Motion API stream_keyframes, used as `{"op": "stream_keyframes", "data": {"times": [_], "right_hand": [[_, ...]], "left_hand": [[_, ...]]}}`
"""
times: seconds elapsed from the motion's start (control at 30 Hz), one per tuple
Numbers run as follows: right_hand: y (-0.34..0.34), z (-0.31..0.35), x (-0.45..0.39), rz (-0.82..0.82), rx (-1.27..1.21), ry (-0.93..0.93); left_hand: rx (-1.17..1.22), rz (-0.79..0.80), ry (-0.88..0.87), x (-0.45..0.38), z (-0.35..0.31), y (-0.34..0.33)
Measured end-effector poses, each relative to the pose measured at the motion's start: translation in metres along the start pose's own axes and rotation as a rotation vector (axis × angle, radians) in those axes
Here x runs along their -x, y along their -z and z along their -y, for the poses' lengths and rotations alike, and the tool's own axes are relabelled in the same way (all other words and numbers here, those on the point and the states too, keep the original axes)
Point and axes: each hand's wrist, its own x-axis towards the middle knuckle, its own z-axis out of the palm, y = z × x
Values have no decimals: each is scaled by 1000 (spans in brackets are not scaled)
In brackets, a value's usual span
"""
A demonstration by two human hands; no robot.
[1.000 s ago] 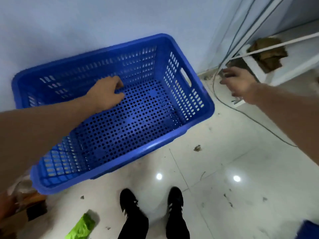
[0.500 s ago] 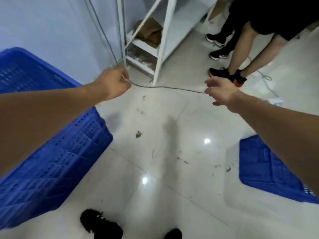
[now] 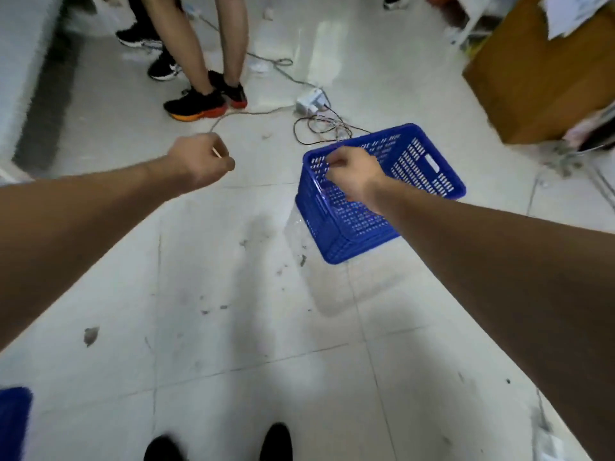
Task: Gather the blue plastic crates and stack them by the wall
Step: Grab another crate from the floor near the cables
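The blue crate (image 3: pixel 382 191) sits on the floor at one o'clock, empty and perforated, likely light and stiff, best taken by its rim or handle slot, while the right hand (image 3: pixel 352 179) reaches loosely curled over it and the left hand (image 3: pixel 199 159) hangs fisted, apparently empty.

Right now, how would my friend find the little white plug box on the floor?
Start at the big brown cardboard box on the right, then look left past the blue crate. Just beyond the crate's far corner lies the white plug box, the only white block with tangled wires beside it.
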Motion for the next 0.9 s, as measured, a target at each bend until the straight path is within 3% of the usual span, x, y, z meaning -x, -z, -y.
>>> {"op": "stream_keyframes", "data": {"times": [0.23,0.6,0.9], "right_hand": [[61,-65,-76,-60,15,-84],[99,-131,-217,-11,5,-267],[176,-203,-302,-34,12,-345]], "left_hand": [[7,160,-184,-82,-122,-81],[-79,362,-32,-219,-100,-136],[-81,376,-99,-309,-190,-177]]}}
